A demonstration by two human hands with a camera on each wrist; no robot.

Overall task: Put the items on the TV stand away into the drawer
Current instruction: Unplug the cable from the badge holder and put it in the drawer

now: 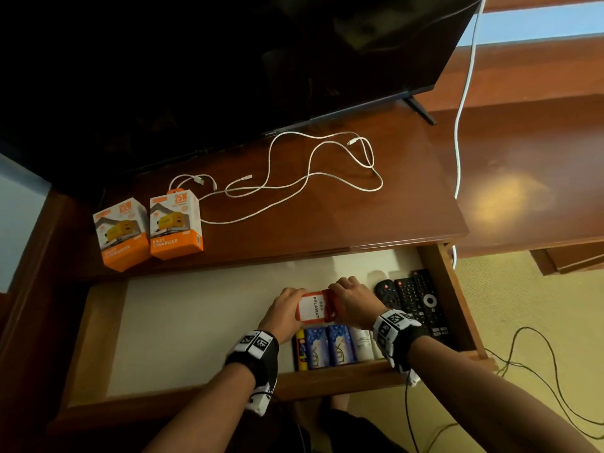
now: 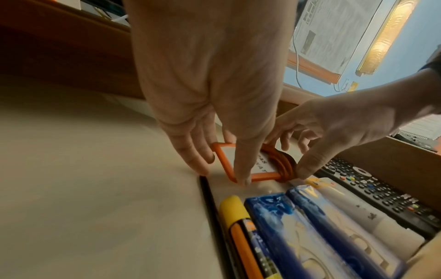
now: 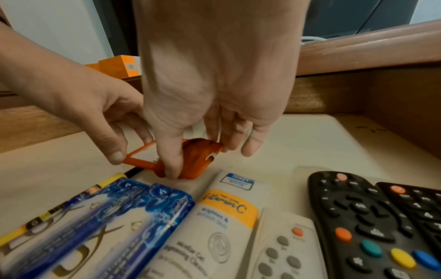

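Observation:
A red-framed badge holder (image 1: 310, 307) with its red lanyard (image 3: 199, 149) wound round one end hangs just over the floor of the open drawer (image 1: 196, 322). My left hand (image 1: 289, 305) pinches the frame's left end between thumb and fingers (image 2: 200, 168). The lanyard-wrapped right end is pinched by my right hand (image 1: 343, 291), thumb in front and fingers (image 3: 229, 147) behind. Two orange charger boxes (image 1: 121, 233) (image 1: 176, 223) and loose white cables (image 1: 294, 178) lie on the TV stand (image 1: 392, 217).
In the drawer's front right lie a yellow marker (image 1: 300, 351), two blue packs (image 1: 328, 346), a white tube (image 3: 229, 207), a white remote (image 3: 284, 245) and two black remotes (image 1: 415, 299). The drawer's left half is bare liner. A TV (image 1: 228, 60) stands behind.

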